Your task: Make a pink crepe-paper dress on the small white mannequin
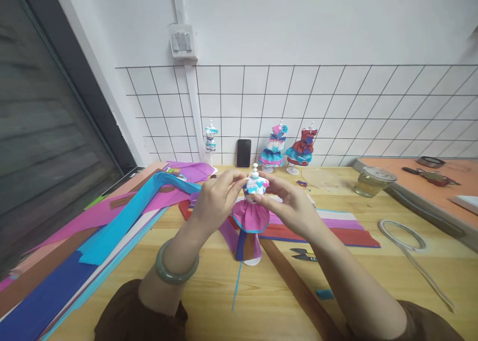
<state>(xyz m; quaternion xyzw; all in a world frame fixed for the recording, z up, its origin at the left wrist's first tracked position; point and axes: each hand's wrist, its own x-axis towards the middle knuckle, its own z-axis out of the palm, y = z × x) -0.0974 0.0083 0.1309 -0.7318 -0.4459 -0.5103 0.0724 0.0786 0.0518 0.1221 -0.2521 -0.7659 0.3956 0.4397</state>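
A small mannequin [255, 184] with a white, blue and pink bodice stands upright at the centre, wearing a pink skirt [251, 215] with a blue hem. My left hand [220, 197] holds the bodice from the left, its thumb and fingers at the upper edge. From the right, my right hand [289, 199] grips the same bodice, thumb across the front at the waist. Both hands' fingertips are partly hidden behind the figure. Its white base [252, 262] shows below the skirt, among blue, brown and purple strips.
Colored strips [145, 196] cover the left side. Snips [304, 255], a tape ring [402, 234] and a glass bowl [373, 181] lie right. Dressed mannequins [272, 149], a bare-skirted one [211, 139] and a phone [244, 153] stand by the tiled wall.
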